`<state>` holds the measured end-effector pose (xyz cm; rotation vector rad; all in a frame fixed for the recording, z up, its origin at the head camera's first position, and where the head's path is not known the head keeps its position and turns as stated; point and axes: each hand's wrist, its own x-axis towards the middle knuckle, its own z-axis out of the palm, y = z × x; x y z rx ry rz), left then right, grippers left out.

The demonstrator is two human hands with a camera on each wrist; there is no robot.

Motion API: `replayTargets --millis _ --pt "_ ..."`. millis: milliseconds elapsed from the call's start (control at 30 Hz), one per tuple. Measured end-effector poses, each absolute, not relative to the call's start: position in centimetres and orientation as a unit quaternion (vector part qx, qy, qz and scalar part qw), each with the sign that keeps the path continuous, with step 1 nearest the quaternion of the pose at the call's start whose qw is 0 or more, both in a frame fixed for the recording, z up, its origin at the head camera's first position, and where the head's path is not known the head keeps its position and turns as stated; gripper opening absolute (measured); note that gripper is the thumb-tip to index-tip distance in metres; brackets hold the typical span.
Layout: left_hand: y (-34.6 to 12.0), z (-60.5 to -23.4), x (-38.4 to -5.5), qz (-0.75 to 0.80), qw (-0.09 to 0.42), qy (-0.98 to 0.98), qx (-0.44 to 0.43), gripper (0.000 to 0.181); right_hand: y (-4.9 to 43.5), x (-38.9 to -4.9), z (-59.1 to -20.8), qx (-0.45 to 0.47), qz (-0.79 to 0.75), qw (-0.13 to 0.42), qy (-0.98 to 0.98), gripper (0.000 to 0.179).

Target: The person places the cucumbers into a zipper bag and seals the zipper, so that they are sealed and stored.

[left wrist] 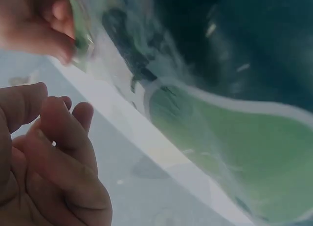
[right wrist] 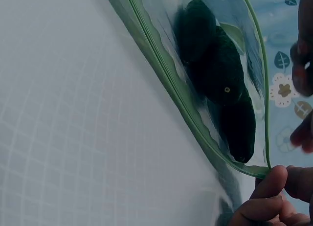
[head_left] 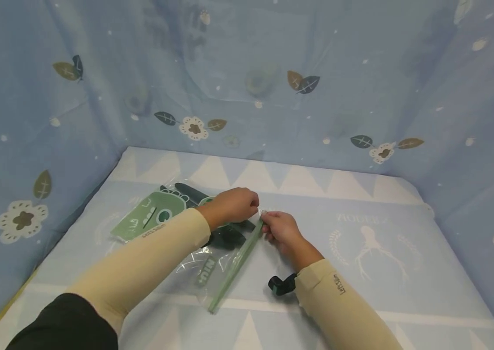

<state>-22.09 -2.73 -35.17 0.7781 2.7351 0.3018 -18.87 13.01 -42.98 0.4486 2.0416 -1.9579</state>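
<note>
A clear plastic bag (head_left: 196,279) with a light green zip strip (head_left: 235,270) lies on the cloth-covered surface. My right hand (head_left: 282,232) pinches the far corner of the strip between thumb and fingers. In the right wrist view, two green edges (right wrist: 171,89) stand apart and meet at that corner. Between them show dark green, rounded items (right wrist: 220,74) whose kind I cannot tell. A green cartoon face with an eye and teeth (head_left: 152,214) is printed at the bag's left part. My left hand (head_left: 231,206) hovers beside the corner, fingers loosely bent, holding nothing visible.
The bag rests on a pale blue and white patterned cloth (head_left: 369,287). Blue floral fabric (head_left: 255,73) hangs at the back and both sides. A black device (head_left: 281,286) sits at my right wrist, just before the beige sleeve (head_left: 343,304).
</note>
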Motion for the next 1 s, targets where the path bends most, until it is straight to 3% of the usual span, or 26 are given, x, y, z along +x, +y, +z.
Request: replayTargets --millis 267,467,700,1000 --pt "-0.8 -36.6 -24.5 0.080 0.213 0.936 0.268 0.029 12.7 -18.3 -43.2 0.156 -0.672 0.137 0.711 0.022" --pt "0.2 -36.4 -25.3 0.053 0.226 0.926 0.299 0.021 12.9 -18.1 -43.0 0.153 -0.643 0.107 0.743 0.026" --pt "0.6 -36.2 -25.7 0.052 0.221 0.924 0.307 0.017 12.9 -17.9 -42.7 0.151 -0.595 0.094 0.784 0.024" --pt "0.5 -35.4 -26.1 0.054 0.171 0.952 0.247 0.030 12.3 -16.9 -42.5 0.105 -0.565 0.155 0.804 0.019"
